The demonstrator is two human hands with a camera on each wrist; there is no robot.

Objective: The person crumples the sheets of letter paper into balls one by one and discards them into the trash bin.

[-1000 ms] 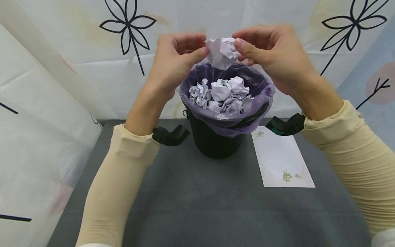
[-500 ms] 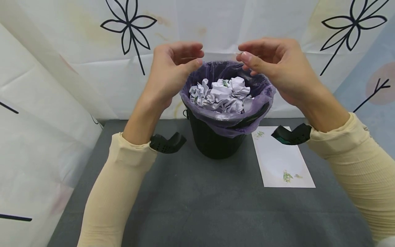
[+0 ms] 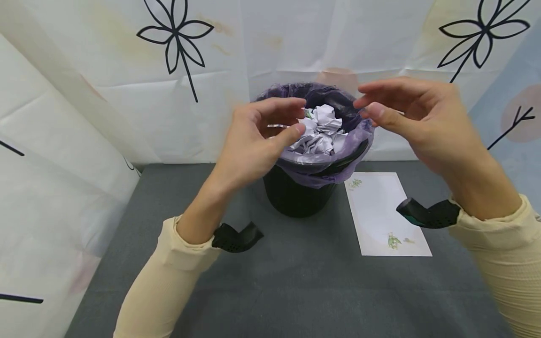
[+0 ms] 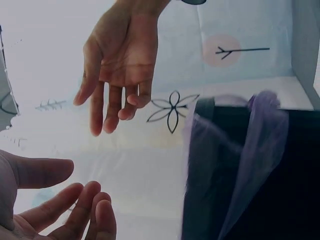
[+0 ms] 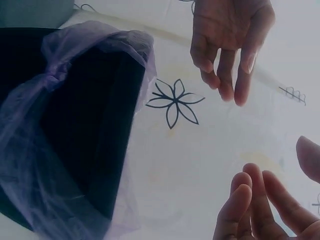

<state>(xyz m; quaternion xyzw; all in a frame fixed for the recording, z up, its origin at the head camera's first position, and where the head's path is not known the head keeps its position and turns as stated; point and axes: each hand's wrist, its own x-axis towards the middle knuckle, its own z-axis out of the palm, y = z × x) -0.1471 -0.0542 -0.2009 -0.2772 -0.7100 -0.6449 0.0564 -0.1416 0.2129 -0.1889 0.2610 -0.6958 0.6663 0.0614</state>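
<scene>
My left hand (image 3: 259, 143) hovers in front of the left side of a black bin (image 3: 296, 195), its fingers loosely bent and holding nothing. Over at the bin's right rim, my right hand (image 3: 427, 117) hangs in the air, likewise relaxed with nothing in it. A purple bag (image 3: 351, 150) lines the bin and folds over its rim. Inside lie several crumpled paper balls (image 3: 323, 119), partly hidden behind my left hand. Both wrist views show the bag (image 4: 260, 145) knotted at the outside of the bin and the two hands apart.
A flat sheet of paper (image 3: 384, 216) with small green plant prints lies right of the bin on the dark grey tabletop (image 3: 296, 281). White cloth (image 3: 105, 117) with black flower drawings hangs behind and at the left.
The paper ball held between both hands was released and dropped into the bin. Since then both hands have come down nearer to me and shifted right, the right hand farther.
</scene>
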